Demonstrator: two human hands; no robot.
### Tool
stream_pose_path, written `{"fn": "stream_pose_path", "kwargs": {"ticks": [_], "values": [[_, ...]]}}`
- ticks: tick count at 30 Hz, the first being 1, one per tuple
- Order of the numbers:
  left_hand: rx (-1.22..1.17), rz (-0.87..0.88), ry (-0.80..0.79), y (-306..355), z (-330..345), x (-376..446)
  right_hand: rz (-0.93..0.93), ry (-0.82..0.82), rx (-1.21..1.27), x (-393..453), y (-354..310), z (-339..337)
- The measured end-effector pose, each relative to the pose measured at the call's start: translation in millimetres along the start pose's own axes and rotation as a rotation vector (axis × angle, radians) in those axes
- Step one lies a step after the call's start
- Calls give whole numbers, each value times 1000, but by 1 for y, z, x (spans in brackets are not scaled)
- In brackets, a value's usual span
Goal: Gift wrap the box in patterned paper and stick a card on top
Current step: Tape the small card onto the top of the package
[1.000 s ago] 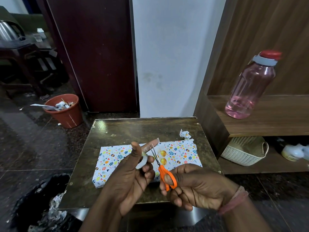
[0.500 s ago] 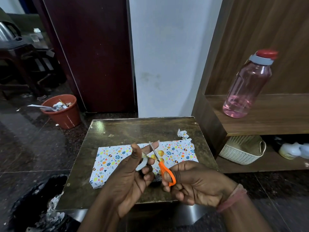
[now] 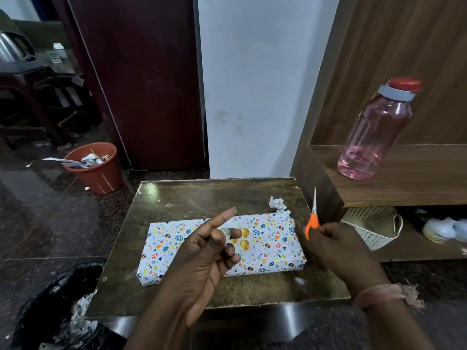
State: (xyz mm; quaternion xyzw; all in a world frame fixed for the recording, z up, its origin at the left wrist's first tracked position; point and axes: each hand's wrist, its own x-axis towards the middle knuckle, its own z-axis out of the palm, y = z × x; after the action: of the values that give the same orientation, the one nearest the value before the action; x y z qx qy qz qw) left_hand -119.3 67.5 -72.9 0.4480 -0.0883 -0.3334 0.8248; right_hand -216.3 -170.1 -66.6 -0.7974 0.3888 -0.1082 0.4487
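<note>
From the head camera, one small brown table (image 3: 192, 195) fills the middle. Its 12 o'clock edge sits against a white wall (image 3: 252, 84). Its 3 o'clock edge lies just beside a wooden shelf unit (image 3: 409, 188). The 9 o'clock edge faces dark floor (image 3: 50, 223). Bare tabletop runs between the box and the far edge, with a narrower strip along the near edge.

One wrapped box (image 3: 273, 238) in patterned paper lies flat mid-table, long side running 9 to 3 o'clock, with a card (image 3: 244, 238) showing gold balls on top. One crumpled paper scrap (image 3: 277, 203) lies just beside the box's far 2 o'clock corner.

The left hand (image 3: 202, 258) hovers over the box, fingers curled round a roll of tape (image 3: 226, 233), forefinger pointing to 1 o'clock with a clear strip of tape (image 3: 233, 211) on its tip. The right hand (image 3: 336, 248), at 3 o'clock of the box, grips one pair of orange-handled scissors (image 3: 312, 218), blades together, pointing to 12 o'clock.

One pink bottle (image 3: 376, 137) stands on the shelf, one white basket (image 3: 374, 228) below it. One orange bin (image 3: 97, 170) stands on the floor at 10 o'clock.
</note>
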Motion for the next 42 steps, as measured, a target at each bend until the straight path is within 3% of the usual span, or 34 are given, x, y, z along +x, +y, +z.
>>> {"fn": "stream_pose_path", "kwargs": {"ticks": [5,13,19,24,30,39,42], "values": [[38,48,47,0,2,0,41,137,-412,-1,5,-5],[106,42,49,-1,4,-1,69,74,-533,-6,0,5],[137,61,38,-2,7,-4,-157,291,-520,-18,-17,7],[144,56,45,-1,7,-4,-30,129,-584,-18,-11,14],[141,53,43,0,8,-4,-40,159,-599,-16,-8,10],[140,51,52,0,8,-4,42,-12,-324,-10,-8,8],[144,45,46,0,8,-4,55,9,-373,-7,-3,7]]}}
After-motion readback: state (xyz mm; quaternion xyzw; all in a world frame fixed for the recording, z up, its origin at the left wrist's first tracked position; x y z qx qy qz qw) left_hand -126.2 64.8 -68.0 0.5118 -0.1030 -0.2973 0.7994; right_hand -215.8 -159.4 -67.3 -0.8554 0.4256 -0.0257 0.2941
